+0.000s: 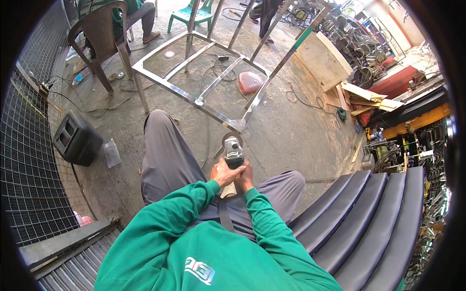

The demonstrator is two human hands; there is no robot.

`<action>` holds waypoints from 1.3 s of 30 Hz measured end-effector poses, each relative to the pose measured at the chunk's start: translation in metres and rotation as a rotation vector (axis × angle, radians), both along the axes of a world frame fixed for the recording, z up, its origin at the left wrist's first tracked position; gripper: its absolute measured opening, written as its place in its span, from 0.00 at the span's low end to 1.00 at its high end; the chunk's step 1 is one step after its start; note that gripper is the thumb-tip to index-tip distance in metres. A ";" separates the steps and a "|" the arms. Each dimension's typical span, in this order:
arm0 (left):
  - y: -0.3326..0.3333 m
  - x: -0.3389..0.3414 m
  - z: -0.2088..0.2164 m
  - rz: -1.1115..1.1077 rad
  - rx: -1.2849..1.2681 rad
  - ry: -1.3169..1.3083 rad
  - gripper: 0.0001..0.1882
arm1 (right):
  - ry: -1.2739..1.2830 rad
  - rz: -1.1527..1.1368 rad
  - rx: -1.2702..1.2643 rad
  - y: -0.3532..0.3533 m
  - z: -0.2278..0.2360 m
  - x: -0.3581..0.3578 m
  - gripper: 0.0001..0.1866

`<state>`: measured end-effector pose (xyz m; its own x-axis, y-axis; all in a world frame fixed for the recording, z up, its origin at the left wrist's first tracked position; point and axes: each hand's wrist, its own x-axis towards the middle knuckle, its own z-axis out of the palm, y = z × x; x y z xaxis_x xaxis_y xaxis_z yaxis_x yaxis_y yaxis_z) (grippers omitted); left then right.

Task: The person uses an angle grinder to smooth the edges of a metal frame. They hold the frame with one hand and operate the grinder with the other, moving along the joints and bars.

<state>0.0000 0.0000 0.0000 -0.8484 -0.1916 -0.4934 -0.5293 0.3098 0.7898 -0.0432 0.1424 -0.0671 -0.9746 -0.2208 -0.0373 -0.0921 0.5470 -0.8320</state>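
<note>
Both my hands are closed around the dark body of an angle grinder (234, 149), held out in front of my lap. My left hand (222, 171) grips its left side, and my right hand (245, 174) wraps it from the right, fingers meeting near the middle. The grinder's silvery head and round disc point away from me. Just beyond the disc lies the near corner of a bare metal frame (225, 119) with upright legs and crossbars. Disc and corner look very close; whether they touch I cannot tell.
Dark padded slats (359, 218) lie at my right. To the left are a black speaker-like box (77, 138), a wire mesh wall (34, 169) and a brown plastic chair (99, 39). Cables (310, 101) trail over the floor. A reddish plastic bag (250, 82) sits beneath the frame. Other people sit and stand behind.
</note>
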 end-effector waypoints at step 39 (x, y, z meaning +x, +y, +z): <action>-0.027 -0.044 0.005 0.228 0.235 0.555 0.15 | 0.223 -0.272 -0.283 0.006 0.057 -0.042 0.23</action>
